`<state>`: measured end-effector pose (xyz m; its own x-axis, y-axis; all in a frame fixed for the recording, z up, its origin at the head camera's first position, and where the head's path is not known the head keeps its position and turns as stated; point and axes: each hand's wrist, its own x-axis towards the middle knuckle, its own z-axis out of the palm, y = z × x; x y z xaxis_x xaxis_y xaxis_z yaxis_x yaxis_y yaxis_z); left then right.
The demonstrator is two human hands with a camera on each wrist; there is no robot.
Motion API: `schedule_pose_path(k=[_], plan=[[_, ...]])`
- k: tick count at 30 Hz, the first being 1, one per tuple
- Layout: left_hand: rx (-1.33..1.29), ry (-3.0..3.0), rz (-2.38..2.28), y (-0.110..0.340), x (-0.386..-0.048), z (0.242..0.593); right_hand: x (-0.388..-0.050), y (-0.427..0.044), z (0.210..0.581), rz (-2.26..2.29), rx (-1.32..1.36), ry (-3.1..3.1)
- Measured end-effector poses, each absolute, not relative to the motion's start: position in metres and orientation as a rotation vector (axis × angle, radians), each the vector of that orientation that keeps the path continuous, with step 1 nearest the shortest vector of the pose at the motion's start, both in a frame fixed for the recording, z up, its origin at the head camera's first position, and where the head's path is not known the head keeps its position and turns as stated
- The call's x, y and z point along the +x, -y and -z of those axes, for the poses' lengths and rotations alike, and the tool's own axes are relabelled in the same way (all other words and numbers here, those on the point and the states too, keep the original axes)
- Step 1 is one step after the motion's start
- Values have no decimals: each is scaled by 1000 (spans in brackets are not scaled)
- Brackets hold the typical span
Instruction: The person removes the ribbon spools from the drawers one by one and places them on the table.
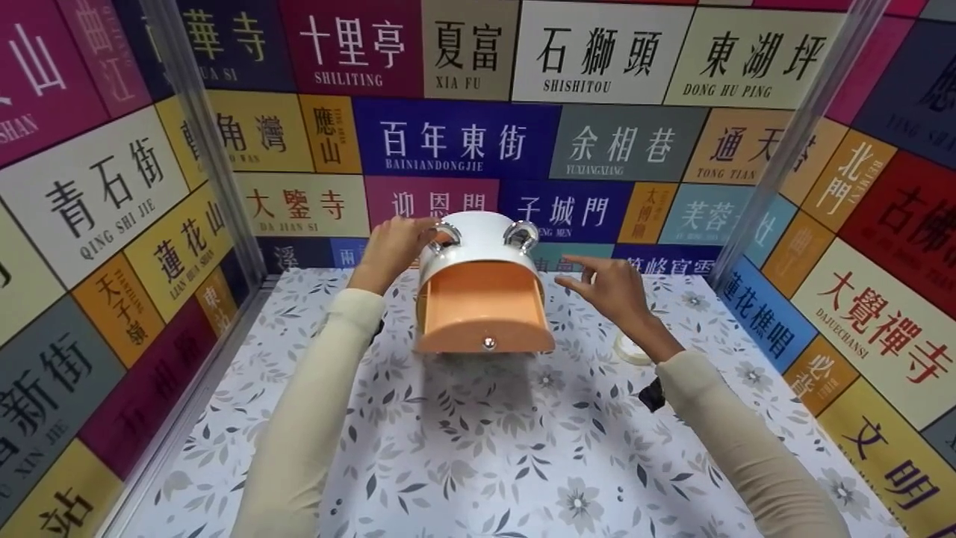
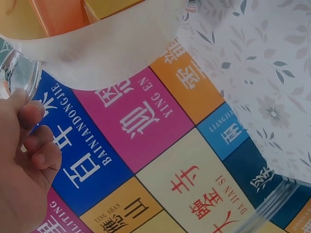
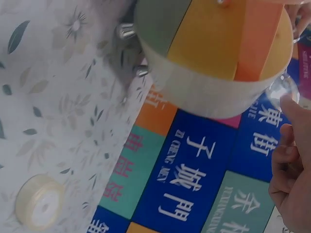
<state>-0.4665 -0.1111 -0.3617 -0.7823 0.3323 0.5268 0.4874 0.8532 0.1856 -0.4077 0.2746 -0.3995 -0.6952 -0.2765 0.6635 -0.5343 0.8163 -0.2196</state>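
One white rounded case (image 1: 479, 245), at the centre of the head view on a floral tabletop (image 1: 448, 448), its orange drawer (image 1: 463, 335) out toward 6 o'clock; my left hand (image 1: 392, 250) pinches the silvery ring (image 1: 451, 240) at the case's 11 o'clock. My right hand (image 1: 614, 288), at its 3 o'clock, is released, thumb and index extended, apart from the case; one pale roll (image 1: 629, 351) lies at 4 o'clock.

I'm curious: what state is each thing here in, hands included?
Orange drawer with curved front: pulled open, no contents visible.
Silvery round knob: attached to the drawer front.
White rounded box: open-fronted.
Left shiny ring-shaped ear: attached, pinched.
Left hand: fingers pinching that ear.
Right hand: empty, apart from the box.
Pale round roll: lying flat.
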Motion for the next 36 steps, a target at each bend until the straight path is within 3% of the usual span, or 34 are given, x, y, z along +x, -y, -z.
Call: schedule_pose_path(k=[22,36], plan=[[-584,2555,439,107,-465,361,-358,-196,373,-516,936,2172],[-564,2573,459,110,-466,366,-338,-173,382,-501,1070,2148]])
